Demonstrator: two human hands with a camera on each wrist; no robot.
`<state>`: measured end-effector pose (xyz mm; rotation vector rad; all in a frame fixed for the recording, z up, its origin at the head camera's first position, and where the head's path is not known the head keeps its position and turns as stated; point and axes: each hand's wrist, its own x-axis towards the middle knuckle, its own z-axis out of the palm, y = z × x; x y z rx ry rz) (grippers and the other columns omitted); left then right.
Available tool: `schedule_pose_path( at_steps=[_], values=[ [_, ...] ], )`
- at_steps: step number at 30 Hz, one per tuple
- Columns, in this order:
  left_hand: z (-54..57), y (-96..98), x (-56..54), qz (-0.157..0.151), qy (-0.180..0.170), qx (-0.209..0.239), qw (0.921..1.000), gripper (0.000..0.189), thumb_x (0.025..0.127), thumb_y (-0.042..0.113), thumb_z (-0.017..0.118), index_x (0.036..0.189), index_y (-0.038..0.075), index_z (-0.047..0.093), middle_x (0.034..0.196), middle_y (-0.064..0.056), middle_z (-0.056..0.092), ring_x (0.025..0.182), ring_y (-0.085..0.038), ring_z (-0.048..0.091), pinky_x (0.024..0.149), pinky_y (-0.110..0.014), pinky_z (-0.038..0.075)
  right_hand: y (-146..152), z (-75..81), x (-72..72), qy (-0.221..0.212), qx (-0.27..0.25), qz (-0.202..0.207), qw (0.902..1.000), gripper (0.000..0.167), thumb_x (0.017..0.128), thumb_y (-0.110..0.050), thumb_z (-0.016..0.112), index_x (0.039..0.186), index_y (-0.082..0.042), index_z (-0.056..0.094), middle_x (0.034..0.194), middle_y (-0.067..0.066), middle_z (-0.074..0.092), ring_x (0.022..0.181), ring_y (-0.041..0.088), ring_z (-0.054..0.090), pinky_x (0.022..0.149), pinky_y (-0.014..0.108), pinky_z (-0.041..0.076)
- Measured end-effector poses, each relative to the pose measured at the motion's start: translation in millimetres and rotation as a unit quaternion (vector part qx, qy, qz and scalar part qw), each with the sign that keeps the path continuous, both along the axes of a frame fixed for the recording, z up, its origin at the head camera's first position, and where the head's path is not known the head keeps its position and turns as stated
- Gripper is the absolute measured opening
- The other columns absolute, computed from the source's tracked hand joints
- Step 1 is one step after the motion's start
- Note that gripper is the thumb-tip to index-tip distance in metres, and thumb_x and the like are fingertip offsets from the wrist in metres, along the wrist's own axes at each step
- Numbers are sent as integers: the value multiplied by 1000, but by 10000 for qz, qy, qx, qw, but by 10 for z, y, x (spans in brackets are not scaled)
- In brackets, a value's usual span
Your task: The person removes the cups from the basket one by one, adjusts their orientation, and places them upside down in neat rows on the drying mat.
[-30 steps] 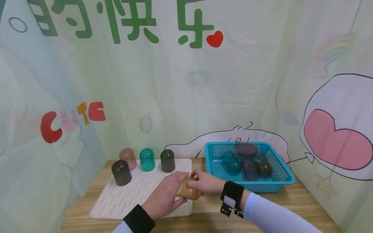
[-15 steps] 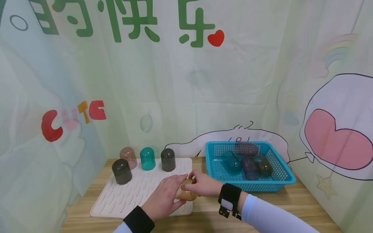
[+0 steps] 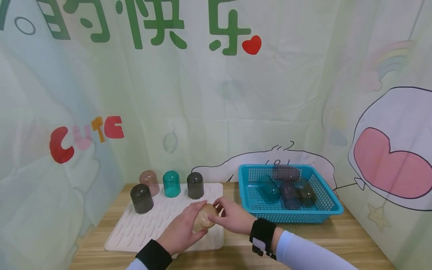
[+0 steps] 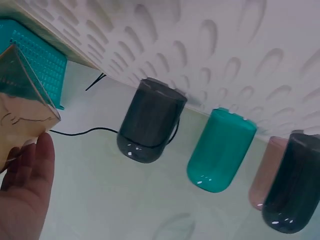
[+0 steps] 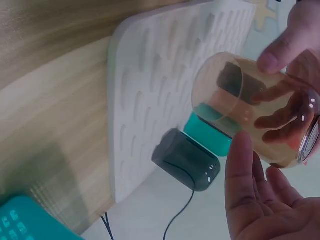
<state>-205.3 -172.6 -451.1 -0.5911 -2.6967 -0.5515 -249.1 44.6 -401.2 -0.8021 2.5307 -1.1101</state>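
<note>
Both hands hold a see-through amber cup (image 3: 204, 218) above the front right of the white ridged mat (image 3: 162, 225). My left hand (image 3: 180, 228) grips its side; the right wrist view shows the thumb on one face and fingers through the wall of the cup (image 5: 250, 110). With thumb and fingertips, my right hand (image 3: 234, 215) pinches the other end. Upside down on the mat stand a dark grey cup (image 3: 141, 198), a pinkish cup (image 3: 149, 182), a teal cup (image 3: 171, 183) and another dark cup (image 3: 195, 185).
A blue mesh basket (image 3: 293, 217) stands right of the mat, with several tinted cups lying on their sides in it, among them a teal one (image 3: 269, 188). The wooden table (image 3: 243, 258) meets a printed cloth backdrop (image 3: 216, 123) behind.
The amber cup has moved left over the mat and turned in the hands. Both hands have shifted left with it. The cups on the mat and in the basket stay where they were.
</note>
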Motion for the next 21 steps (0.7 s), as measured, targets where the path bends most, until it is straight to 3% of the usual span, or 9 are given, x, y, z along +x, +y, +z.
schedule_pose_path(
  at_steps=[5, 9, 16, 21],
  values=[
    [-36, -93, -42, 520, -357, 510, 9967, 87, 77, 28, 90, 148, 12, 42, 136, -9, 58, 119, -23, 62, 98, -47, 57, -32, -114, -13, -186, 69, 99, 9998, 36, 99, -32, 66, 126, -11, 57, 101, 0, 62, 87, 14, 58, 71, 29, 54],
    [-47, -185, -99, 968, -610, 790, 9903, 88, 78, 30, 89, 150, 12, 41, 142, -13, 57, 126, -30, 60, 102, -50, 55, -53, -267, -35, -154, 683, 344, 9970, 32, 99, -28, 64, 127, -13, 57, 100, -2, 64, 85, 11, 59, 76, 28, 54],
    [-26, -415, -240, 1513, -981, 1412, 9734, 91, 85, 34, 83, 154, 6, 32, 146, -21, 53, 119, -33, 62, 97, -49, 57, -65, -657, -106, 83, 1821, 940, 9788, 32, 95, -26, 66, 126, -19, 60, 102, -8, 66, 86, 4, 57, 84, 28, 54],
    [-13, -659, -367, 1747, -975, 1654, 9657, 92, 90, 32, 78, 156, 1, 22, 149, -26, 43, 127, -39, 55, 103, -52, 53, -33, -674, -34, 148, 2150, 1199, 9691, 32, 96, -25, 65, 127, -21, 60, 106, -9, 67, 88, 3, 56, 87, 28, 54]
  ],
)
